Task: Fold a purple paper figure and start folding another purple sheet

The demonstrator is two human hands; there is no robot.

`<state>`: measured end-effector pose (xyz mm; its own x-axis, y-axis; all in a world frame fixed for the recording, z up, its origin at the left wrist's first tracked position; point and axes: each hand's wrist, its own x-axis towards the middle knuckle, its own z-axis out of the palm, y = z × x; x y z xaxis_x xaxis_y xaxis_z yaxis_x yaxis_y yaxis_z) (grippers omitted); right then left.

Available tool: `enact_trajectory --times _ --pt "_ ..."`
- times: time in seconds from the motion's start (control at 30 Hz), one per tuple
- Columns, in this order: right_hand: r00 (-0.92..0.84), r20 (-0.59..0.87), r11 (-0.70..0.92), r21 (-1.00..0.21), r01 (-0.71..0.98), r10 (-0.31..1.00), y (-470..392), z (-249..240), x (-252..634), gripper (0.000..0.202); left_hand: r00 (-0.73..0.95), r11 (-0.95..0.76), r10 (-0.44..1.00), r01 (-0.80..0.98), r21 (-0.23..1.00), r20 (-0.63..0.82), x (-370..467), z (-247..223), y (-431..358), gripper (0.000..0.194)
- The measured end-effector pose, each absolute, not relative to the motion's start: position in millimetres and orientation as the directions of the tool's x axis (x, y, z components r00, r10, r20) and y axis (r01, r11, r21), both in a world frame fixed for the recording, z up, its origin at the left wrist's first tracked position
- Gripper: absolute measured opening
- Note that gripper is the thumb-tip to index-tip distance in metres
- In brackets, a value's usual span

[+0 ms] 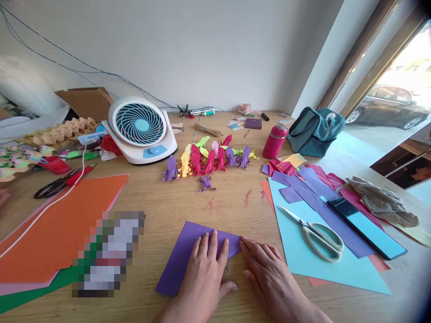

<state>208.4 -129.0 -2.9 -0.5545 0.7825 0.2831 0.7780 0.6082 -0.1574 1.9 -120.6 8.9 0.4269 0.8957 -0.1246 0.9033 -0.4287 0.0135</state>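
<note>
A folded purple paper point(177, 264) lies on the wooden table in front of me. My left hand point(205, 273) rests flat on it, palm down, with its fingers spread. At the paper's right corner, my right hand point(266, 269) lies on the table, its fingertips touching the corner and its fingers extended. Beyond the hands stand several folded paper figures point(210, 159) in purple, red, yellow and green. One small purple figure point(206, 183) sits nearer to me.
White-handled scissors point(325, 242), a phone point(367, 228) and purple strips lie on light blue paper point(292, 251) at right. A red flask point(275, 141) and teal bag point(314, 130) stand behind. Orange sheets point(63, 224) and a fan point(139, 128) are at left.
</note>
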Motion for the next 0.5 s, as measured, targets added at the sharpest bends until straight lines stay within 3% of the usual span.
enact_trajectory --times 0.5 --pt "-0.603 0.227 0.637 -0.128 0.760 0.765 -130.4 2.2 210.9 0.046 0.402 -0.397 0.903 0.916 0.063 -0.150 5.3 17.6 -117.5 0.085"
